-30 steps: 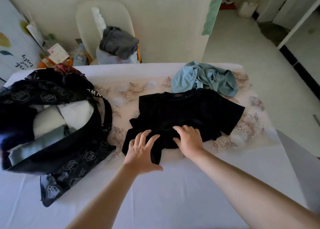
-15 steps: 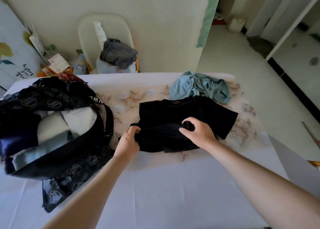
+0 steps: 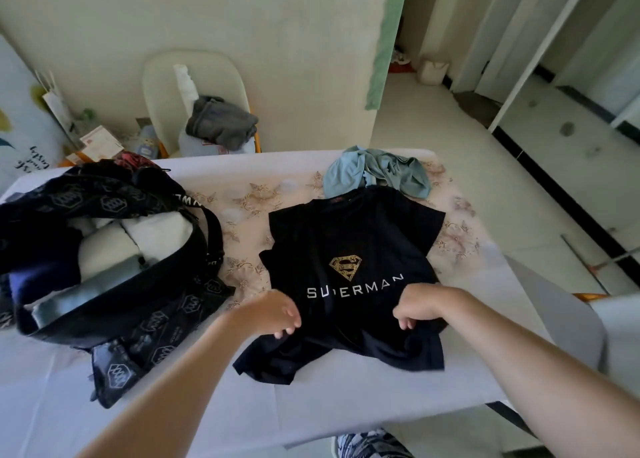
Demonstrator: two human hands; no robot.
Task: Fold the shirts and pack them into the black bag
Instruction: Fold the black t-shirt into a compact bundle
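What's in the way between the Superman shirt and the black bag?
Nothing visible. The left hand and right hand grip the black shirt, and only bare tablecloth lies between it and the black bag on its left. The bag holds folded clothes, so room inside may be tight.

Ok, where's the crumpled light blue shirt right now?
Head view: the crumpled light blue shirt lies far right on the white-clothed table, just behind the collar of the black Superman T-shirt.
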